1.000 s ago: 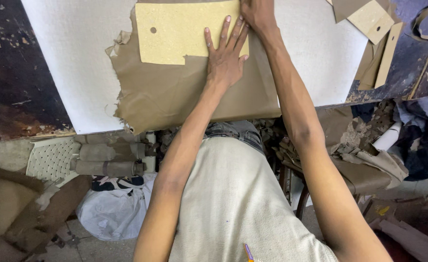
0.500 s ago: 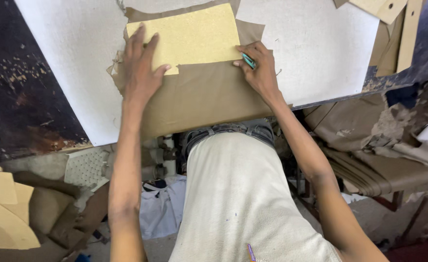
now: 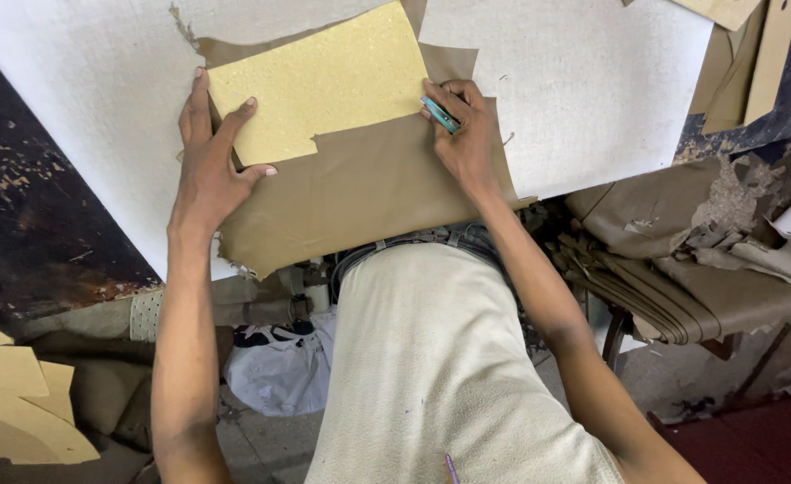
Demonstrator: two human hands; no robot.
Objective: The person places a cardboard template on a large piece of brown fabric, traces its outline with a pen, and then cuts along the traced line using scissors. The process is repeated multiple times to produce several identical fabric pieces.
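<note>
A yellow cardboard pattern piece (image 3: 324, 85) lies on a sheet of brown material (image 3: 360, 193), which rests on the white table top (image 3: 584, 81) and hangs a little over its near edge. My left hand (image 3: 212, 161) presses flat on the left end of the yellow piece, fingers spread. At the piece's right edge, my right hand (image 3: 463, 134) grips a teal pen (image 3: 440, 115), its tip against the brown material.
Cardboard pattern pieces (image 3: 745, 54) lie at the table's far right. Folded brown material (image 3: 682, 269) is stacked on a stool at right. A white bag (image 3: 279, 367) sits on the floor under the table, and tan cutouts (image 3: 10, 394) lie at lower left.
My left hand moved from the middle of the yellow piece to its left end. My right hand came down from the far edge to the right side, holding the pen.
</note>
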